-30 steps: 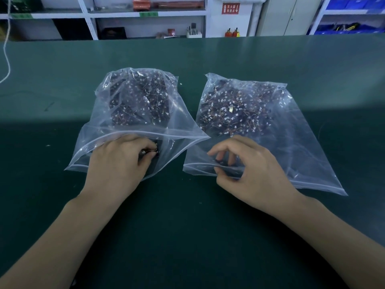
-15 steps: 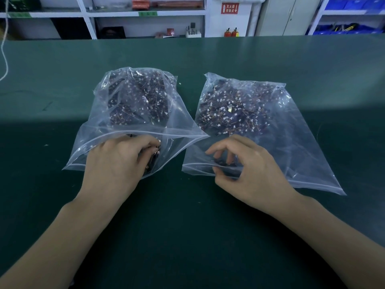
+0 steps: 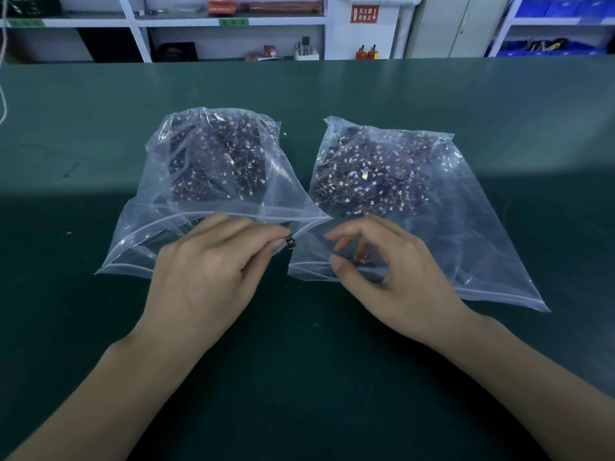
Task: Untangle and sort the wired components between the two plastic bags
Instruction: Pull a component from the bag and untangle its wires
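Observation:
Two clear zip bags lie side by side on the green table, mouths toward me. The left bag (image 3: 159, 227) and the right bag (image 3: 466, 234) each hold a dark heap of wired components (image 3: 219, 161) with small white connectors; the right heap (image 3: 372, 181) is flatter. My left hand (image 3: 206, 271) sits at the left bag's mouth and pinches one small dark component (image 3: 290, 242) between thumb and fingertips. My right hand (image 3: 389, 274) hovers curled at the right bag's mouth, fingers over a few loose pieces (image 3: 361, 259) inside; I cannot tell whether it grips any.
The green table (image 3: 332, 361) stretches wide on all sides of the bags. White shelving (image 3: 233, 21) with boxes and small items runs behind the far edge. Blue bins (image 3: 559, 8) stand at the back right. A thin cord (image 3: 3, 104) hangs at the far left.
My left hand has drawn out of the left bag's mouth toward the right, carrying a small dark component. My right hand stays at the right bag's mouth, fingers slightly shifted.

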